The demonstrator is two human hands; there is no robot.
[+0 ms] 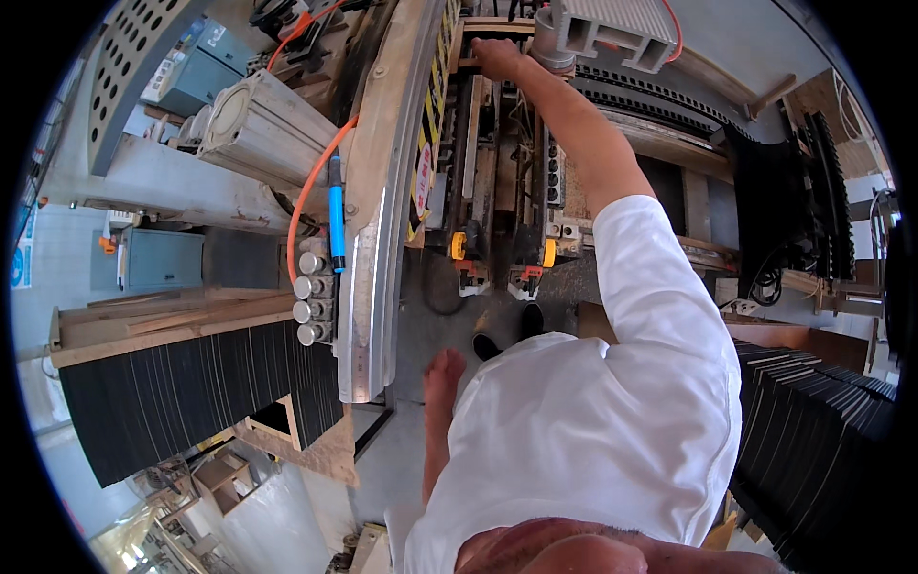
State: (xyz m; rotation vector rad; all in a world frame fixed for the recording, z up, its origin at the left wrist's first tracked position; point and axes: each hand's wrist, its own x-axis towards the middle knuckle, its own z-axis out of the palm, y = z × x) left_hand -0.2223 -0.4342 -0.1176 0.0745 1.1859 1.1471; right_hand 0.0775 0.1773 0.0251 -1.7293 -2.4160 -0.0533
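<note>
My right arm stretches far forward over the machine. My right hand [498,59] is closed at the far end of the rails [471,134], beside a light wooden frame piece [497,28]; its fingertips are small, and what they grip, if anything, is hidden. Close to my body, my left hand [443,371] hangs low with fingers loosely curled, and no object shows in it. To its left is the near end of the long metal beam [368,316], which carries yellow-black striping. Two yellow knobs [459,246] [549,253] mark the near ends of the rails.
Round silver push buttons [311,286], a blue pen-like tool [336,215] and an orange hose [304,206] line the beam's left side. Stacks of black panels stand at left [191,392] and right [798,402]. Black cable chains [660,96] run at the far right.
</note>
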